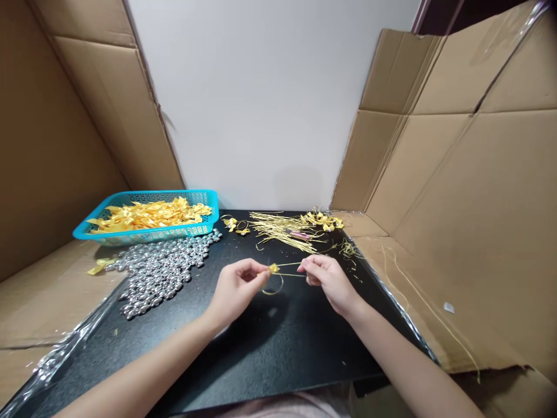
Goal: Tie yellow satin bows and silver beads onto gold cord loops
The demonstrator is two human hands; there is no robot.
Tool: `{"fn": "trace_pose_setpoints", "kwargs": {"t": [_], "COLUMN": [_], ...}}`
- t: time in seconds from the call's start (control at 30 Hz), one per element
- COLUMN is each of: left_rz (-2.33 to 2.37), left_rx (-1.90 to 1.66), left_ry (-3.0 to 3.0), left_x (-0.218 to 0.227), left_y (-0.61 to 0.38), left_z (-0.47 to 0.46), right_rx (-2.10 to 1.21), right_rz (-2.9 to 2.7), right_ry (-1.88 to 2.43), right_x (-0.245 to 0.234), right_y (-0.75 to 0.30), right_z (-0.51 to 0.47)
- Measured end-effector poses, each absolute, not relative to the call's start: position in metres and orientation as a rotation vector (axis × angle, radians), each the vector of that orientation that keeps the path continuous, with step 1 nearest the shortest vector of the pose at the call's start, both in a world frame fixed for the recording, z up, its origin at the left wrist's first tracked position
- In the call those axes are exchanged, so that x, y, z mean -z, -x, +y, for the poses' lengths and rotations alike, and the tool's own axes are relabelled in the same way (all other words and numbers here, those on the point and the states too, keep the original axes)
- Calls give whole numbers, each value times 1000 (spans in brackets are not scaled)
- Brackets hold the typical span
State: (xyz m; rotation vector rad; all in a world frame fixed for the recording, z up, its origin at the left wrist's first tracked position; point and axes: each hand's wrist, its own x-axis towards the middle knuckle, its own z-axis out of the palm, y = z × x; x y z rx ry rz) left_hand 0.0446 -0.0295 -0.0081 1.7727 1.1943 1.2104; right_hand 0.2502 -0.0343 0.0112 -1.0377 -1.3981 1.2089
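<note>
Black tabletop (256, 366) between cardboard walls (487, 191)

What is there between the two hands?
In the head view: a yellow ribbon piece at the left hand, two thin strands stretched to the right hand, and a loop below.

L hand (238, 288) & R hand (329, 283) pinching — forearms (152, 361) angled fwd.

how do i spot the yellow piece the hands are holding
Above the black table, find the left hand. It pinches the small yellow piece, with thin yellow cord running to the right hand. Unlike the yellow ribbons in the blue basket, it's held aloft.
</note>
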Motion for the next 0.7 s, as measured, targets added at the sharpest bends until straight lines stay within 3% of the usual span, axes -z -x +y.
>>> {"fn": "trace_pose_setpoints", "kwargs": {"t": [0.1, 0.27, 0.7], "left_rz": [1243, 1245, 1187], "left_rx": [-1262, -1299, -1304], "left_ry": [-1460, -1413, -1463], "left_x": [7, 9, 10], "left_y": [-43, -44, -43], "left_z": [-23, -19, -20], "right_rx": [-1132, -725, -379], "right_rz": [-1711, -2083, -1925], "right_ry": [990, 738, 685], "right_x": [-15, -18, -9], "right_y": [-245, -240, -247], "right_z": [-47, -60, -57]}}
